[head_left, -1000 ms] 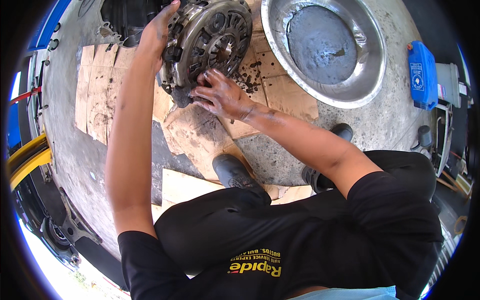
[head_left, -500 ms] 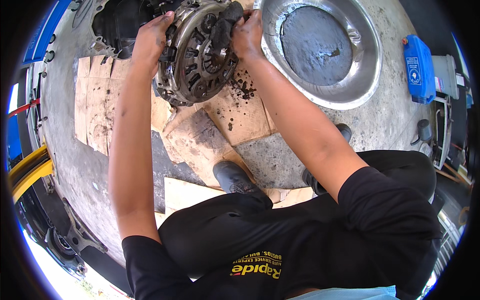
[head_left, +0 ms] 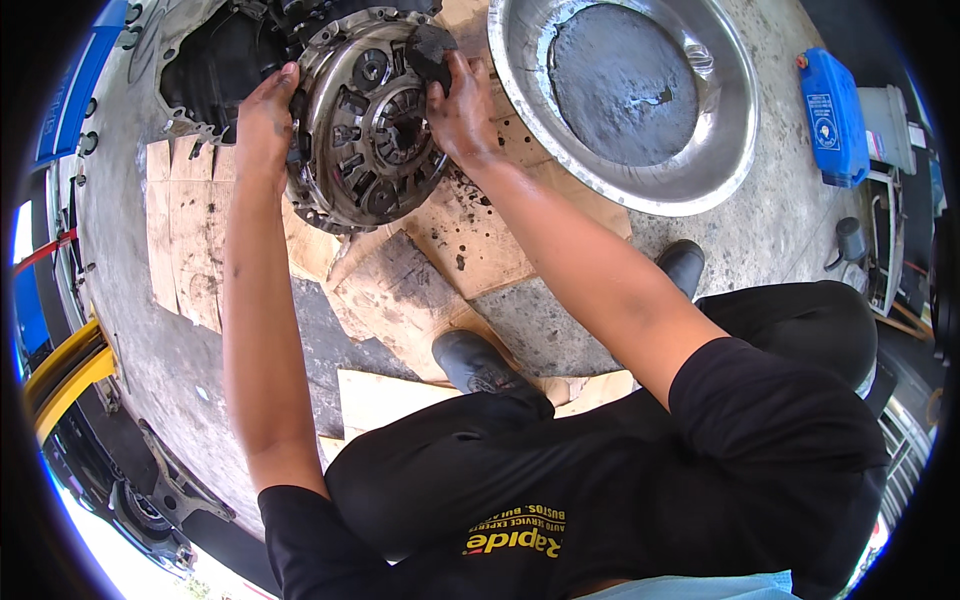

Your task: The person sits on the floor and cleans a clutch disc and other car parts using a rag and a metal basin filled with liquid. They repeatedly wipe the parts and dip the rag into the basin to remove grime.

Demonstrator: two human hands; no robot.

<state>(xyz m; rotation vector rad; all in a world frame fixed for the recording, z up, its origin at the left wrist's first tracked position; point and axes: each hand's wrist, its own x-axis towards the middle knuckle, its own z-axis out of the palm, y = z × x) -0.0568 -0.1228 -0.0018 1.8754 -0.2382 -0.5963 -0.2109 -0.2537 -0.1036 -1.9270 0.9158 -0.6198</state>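
Bracing the clutch cover [head_left: 362, 140], left of the basin [head_left: 722, 110], in the left hand's [head_left: 263, 120] grip — apparently scrubbing with a dark sponge [head_left: 430, 52] pinched in the right hand [head_left: 466, 115] — and likely needing steady pressure next.

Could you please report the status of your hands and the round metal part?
Left hand at left edge of round metal part. Right hand holding dark pad at its face. Metal basin off right, not in the way.

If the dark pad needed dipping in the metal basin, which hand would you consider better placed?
Probably the right hand: it holds the dark pad, on the side nearer the metal basin, while the left hand holds the round metal part's left edge.
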